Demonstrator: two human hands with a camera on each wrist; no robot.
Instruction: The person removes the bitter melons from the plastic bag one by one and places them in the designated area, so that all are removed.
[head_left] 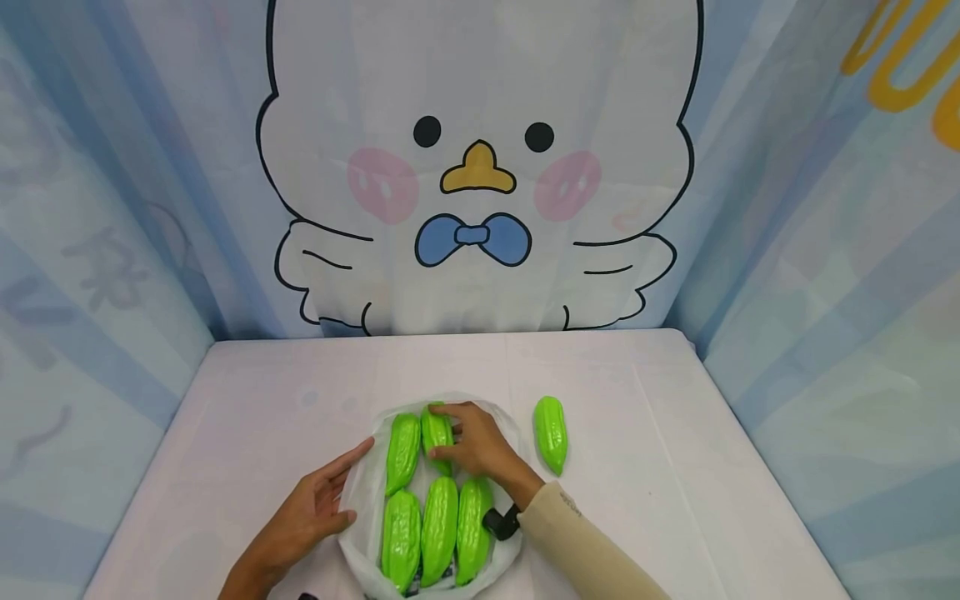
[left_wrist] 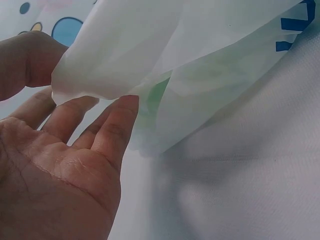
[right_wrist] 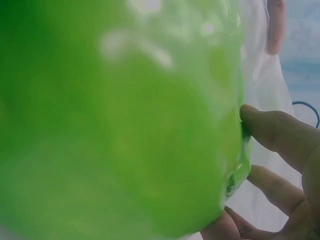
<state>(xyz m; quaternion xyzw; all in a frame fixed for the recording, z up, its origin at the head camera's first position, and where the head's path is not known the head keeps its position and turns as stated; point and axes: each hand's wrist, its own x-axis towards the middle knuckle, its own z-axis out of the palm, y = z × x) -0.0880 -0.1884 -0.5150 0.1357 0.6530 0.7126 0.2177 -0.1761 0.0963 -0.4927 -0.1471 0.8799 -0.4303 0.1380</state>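
A white plastic bag lies wide-mouthed on the table, with several glossy, ridged green gourds in two rows inside. My right hand reaches into its back part and holds the gourd there between thumb and fingers. In the right wrist view, a green gourd fills most of the picture, and the fingertips touch a green surface behind it. At the bag's left side, my left hand has its fingers and thumb spread against the plastic. The left wrist view shows these fingertips at the bag's edge.
One more green gourd lies on the pale tablecloth, right of the bag. Printed curtains hang behind the table and along both sides. A black wrist device sits by the right sleeve, over the bag's rim.
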